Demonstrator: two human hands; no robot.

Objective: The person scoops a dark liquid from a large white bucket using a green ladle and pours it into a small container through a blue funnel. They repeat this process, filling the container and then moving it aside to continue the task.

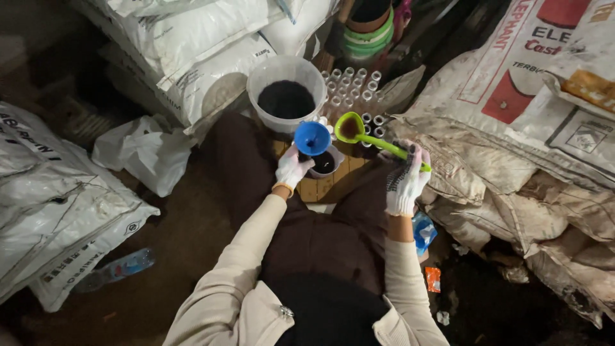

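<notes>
My left hand, in a white glove, grips a blue funnel held over a small grey cup of dark liquid. My right hand, in a dotted work glove, holds a green long-handled scoop whose bowl, holding dark material, hovers just right of the funnel. Behind them stands a translucent white bucket partly filled with black material. Beside it, rows of small clear vials stand upright. The cup rests on a wooden board on my lap.
Stacked white sacks lie at the back left, more sacks at the left, and dirty printed sacks at the right. A white plastic bag and a plastic bottle lie on the dark floor. A blue packet sits by my right arm.
</notes>
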